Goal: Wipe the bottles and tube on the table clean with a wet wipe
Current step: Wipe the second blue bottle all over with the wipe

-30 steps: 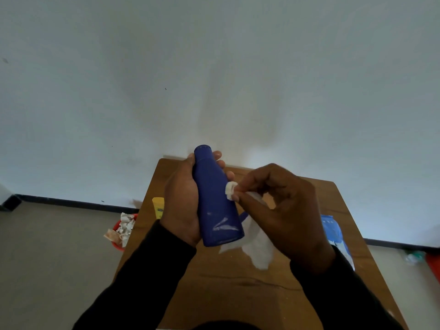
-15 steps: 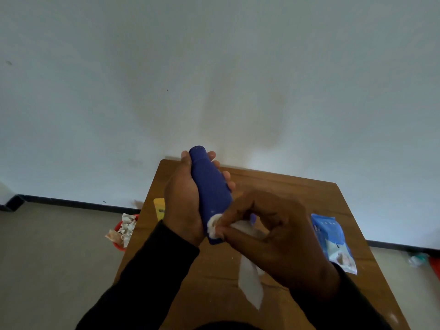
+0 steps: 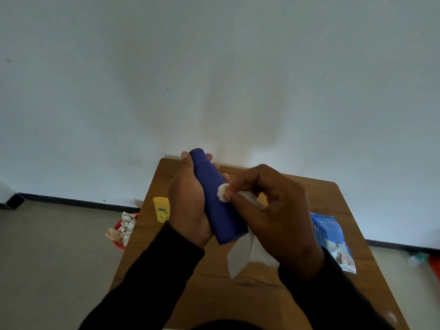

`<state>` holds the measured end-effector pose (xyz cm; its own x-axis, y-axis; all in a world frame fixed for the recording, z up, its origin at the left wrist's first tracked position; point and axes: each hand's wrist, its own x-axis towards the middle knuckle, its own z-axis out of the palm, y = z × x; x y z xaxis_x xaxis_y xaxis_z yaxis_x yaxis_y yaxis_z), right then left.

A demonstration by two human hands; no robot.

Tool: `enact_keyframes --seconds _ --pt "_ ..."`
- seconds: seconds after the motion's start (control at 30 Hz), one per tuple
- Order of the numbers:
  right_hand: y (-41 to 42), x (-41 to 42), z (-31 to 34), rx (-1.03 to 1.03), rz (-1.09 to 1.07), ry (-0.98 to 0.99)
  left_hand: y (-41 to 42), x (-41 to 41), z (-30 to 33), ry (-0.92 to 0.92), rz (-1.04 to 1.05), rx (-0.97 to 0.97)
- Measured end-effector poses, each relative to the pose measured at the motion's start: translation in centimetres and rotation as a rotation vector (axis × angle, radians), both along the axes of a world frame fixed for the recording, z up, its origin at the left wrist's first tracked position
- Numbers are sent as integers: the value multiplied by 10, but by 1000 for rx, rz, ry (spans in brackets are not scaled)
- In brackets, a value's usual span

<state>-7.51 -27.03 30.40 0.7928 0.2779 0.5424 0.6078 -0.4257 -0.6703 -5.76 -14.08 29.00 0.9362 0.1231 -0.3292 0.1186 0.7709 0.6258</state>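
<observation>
Pinching a bunched corner of the white wet wipe (image 3: 223, 192) between thumb and fingertips, the right hand (image 3: 273, 215) presses that wad against the side of the blue bottle (image 3: 215, 198). The rest of the wipe hangs loose below the palm, down toward the wooden table (image 3: 214, 294). Fingers of the left hand (image 3: 189, 201) curl round the bottle from the left, their tips showing past its far right edge, and hold it above the table with the cap end pointing away and the flat base nearest. Both arms wear black sleeves (image 3: 152, 277). A yellow tube (image 3: 162, 209) lies on the table's left side, just beside the left hand. A blue pack of wipes (image 3: 333, 241) lies on the right side. Left of the table on the floor sits a red bin (image 3: 122, 228) holding crumpled wipes.
</observation>
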Motion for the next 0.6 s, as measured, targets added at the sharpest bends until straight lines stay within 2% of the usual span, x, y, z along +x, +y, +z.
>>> enact_keyframes --seconds 0.17,0.27,0.37,0.5,0.6 --pt "-5 -24 0 -106 203 3 8 3 0 -30 50 52" --pt "-4 -17 -5 -28 53 -14 9 5 -1 -24 45 -6" --pt "-11 -7 -11 108 -102 114 15 4 -4 -15 14 -59" --pt "-7 -25 -14 164 16 234 23 6 -2 -23 -52 -174" --pt "2 -36 -15 239 -47 107 26 8 0 -10 -47 -249"
